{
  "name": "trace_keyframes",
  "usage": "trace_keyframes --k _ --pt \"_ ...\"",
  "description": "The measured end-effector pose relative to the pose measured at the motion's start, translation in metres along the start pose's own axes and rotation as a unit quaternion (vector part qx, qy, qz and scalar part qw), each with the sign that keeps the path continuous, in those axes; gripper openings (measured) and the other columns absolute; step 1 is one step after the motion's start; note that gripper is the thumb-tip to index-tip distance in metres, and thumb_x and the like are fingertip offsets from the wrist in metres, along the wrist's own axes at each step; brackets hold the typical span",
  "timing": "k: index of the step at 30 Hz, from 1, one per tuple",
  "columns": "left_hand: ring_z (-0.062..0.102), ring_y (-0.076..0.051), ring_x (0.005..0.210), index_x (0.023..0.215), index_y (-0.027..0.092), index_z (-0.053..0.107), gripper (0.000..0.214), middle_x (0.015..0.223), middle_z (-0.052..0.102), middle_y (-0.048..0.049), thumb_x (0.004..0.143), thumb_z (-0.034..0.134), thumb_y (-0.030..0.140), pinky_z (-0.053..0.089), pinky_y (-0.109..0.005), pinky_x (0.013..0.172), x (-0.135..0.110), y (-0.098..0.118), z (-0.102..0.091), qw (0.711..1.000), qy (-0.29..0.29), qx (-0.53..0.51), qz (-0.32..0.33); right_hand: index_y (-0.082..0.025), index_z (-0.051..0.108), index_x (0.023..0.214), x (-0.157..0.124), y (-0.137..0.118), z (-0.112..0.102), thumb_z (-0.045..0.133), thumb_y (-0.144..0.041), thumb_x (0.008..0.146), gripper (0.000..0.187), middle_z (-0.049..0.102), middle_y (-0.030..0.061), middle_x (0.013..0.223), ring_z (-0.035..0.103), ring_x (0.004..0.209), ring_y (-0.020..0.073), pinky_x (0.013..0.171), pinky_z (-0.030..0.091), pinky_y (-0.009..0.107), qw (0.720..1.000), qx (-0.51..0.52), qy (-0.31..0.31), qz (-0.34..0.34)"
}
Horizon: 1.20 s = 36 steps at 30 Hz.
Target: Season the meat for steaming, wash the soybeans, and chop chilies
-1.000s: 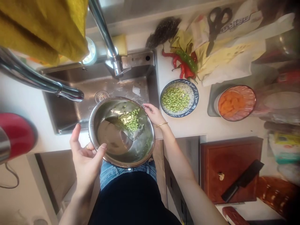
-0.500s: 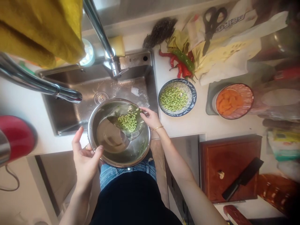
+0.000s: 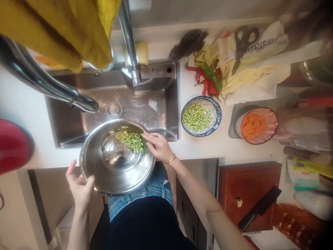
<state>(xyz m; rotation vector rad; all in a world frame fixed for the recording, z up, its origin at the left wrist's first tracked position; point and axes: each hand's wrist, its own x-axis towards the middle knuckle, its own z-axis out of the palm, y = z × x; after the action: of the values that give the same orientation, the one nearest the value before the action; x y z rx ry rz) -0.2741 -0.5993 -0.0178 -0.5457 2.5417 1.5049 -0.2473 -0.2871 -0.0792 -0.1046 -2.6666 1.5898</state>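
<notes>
A steel mixing bowl point(image 3: 114, 170) is tilted over the front edge of the sink point(image 3: 166, 114). A heap of green shelled beans point(image 3: 130, 139) lies at its upper rim. My left hand point(image 3: 79, 187) grips the bowl's lower left rim, fingers wrapped round it. My right hand point(image 3: 158, 146) rests on the right rim beside the beans, fingers stretched out against them. A gold bangle sits on that wrist.
A blue-rimmed bowl of beans point(image 3: 201, 116) and a red bowl of orange pieces point(image 3: 257, 125) stand right of the sink. Chillies point(image 3: 208, 78), scissors point(image 3: 243, 40), a wooden board point(image 3: 247, 194) with a cleaver point(image 3: 260, 208). The tap point(image 3: 130, 41) and a yellow cloth point(image 3: 59, 31) hang overhead.
The bowl has swung left and tipped more toward the sink. The beans slid to its upper rim. My right hand moved from the rim down against the beans.
</notes>
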Motion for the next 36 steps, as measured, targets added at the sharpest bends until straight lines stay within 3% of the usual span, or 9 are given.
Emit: trace_keyframes --k 3,7,11,14,17,20,24,30,36 --pt "0.057 -0.008 0.060 0.145 0.021 0.030 0.100 0.090 0.061 -0.0016 0.056 0.075 0.024 0.054 -0.023 0.061 0.004 -0.020 -0.011 0.999 0.017 -0.011 -0.041 -0.028 0.069 0.115 0.017 0.031 0.003 0.053 -0.022 0.088 0.032 0.070 0.0019 0.119 0.059 0.119 0.0203 0.104 0.043 0.041 0.998 0.024 0.022 0.055" --pt "0.059 -0.009 0.065 0.143 0.023 0.032 0.098 0.100 0.061 -0.0045 0.056 0.075 0.029 0.056 -0.028 0.067 0.008 -0.048 -0.017 0.997 0.036 -0.008 -0.063 -0.012 0.066 0.114 0.080 0.117 0.011 0.050 -0.012 0.084 0.034 0.069 0.0139 0.113 0.067 0.094 0.0193 0.090 0.051 0.032 0.952 -0.056 0.113 0.280" --pt "0.065 -0.015 0.076 0.140 0.026 0.037 0.091 0.113 0.061 -0.0075 0.057 0.076 0.028 0.058 -0.034 0.074 0.006 -0.068 -0.014 0.996 0.048 0.002 -0.075 -0.006 0.063 0.118 0.143 0.192 0.022 0.046 -0.004 0.085 0.038 0.064 0.0194 0.120 0.062 0.104 0.0203 0.094 0.046 0.030 0.901 -0.187 0.071 0.385" --pt "0.064 -0.026 0.106 0.138 0.027 0.041 0.087 0.130 0.056 -0.0105 0.058 0.075 0.028 0.054 -0.044 0.091 0.001 -0.069 -0.007 0.994 0.071 0.013 -0.086 -0.008 0.065 0.115 0.163 0.221 0.029 0.043 -0.001 0.086 0.037 0.064 0.0185 0.120 0.061 0.104 0.0201 0.092 0.045 0.029 0.894 -0.208 0.048 0.393" --pt "0.053 -0.034 0.126 0.139 0.023 0.042 0.089 0.140 0.049 -0.0134 0.057 0.075 0.028 0.043 -0.051 0.104 -0.002 -0.066 -0.001 0.990 0.100 0.004 -0.095 -0.010 0.069 0.109 0.166 0.234 0.034 0.044 -0.003 0.087 0.033 0.064 0.0172 0.118 0.061 0.102 0.0205 0.090 0.045 0.028 0.897 -0.213 0.040 0.386" --pt "0.050 -0.036 0.129 0.139 0.022 0.042 0.090 0.145 0.045 -0.0138 0.055 0.075 0.028 0.039 -0.054 0.108 -0.001 -0.064 0.001 0.989 0.114 0.010 -0.096 -0.010 0.067 0.114 0.172 0.240 0.034 0.042 -0.004 0.089 0.036 0.061 0.0171 0.122 0.061 0.100 0.0199 0.090 0.045 0.028 0.896 -0.222 0.049 0.380" --pt "0.053 -0.032 0.126 0.138 0.023 0.043 0.087 0.145 0.044 -0.0120 0.057 0.074 0.023 0.042 -0.050 0.107 0.000 -0.066 0.001 0.990 0.115 0.019 -0.082 -0.010 0.065 0.118 0.192 0.246 0.028 0.039 -0.002 0.087 0.041 0.057 0.0167 0.127 0.061 0.102 0.0188 0.092 0.044 0.026 0.901 -0.228 0.080 0.359" --pt "0.048 -0.032 0.130 0.136 0.023 0.044 0.084 0.143 0.045 -0.0114 0.058 0.074 0.020 0.043 -0.046 0.107 0.001 -0.069 0.002 0.990 0.120 0.009 -0.067 -0.010 0.072 0.103 0.212 0.253 0.018 0.044 -0.005 0.088 0.032 0.065 0.0171 0.116 0.063 0.099 0.0220 0.087 0.046 0.027 0.907 -0.232 0.029 0.351" --pt "0.049 -0.031 0.130 0.137 0.020 0.041 0.088 0.144 0.043 -0.0137 0.056 0.072 0.021 0.045 -0.043 0.106 0.005 -0.075 0.000 0.991 0.114 0.003 -0.063 -0.007 0.067 0.110 0.187 0.241 0.023 0.045 -0.006 0.087 0.033 0.068 0.0171 0.114 0.061 0.104 0.0216 0.091 0.044 0.028 0.895 -0.252 0.025 0.366"
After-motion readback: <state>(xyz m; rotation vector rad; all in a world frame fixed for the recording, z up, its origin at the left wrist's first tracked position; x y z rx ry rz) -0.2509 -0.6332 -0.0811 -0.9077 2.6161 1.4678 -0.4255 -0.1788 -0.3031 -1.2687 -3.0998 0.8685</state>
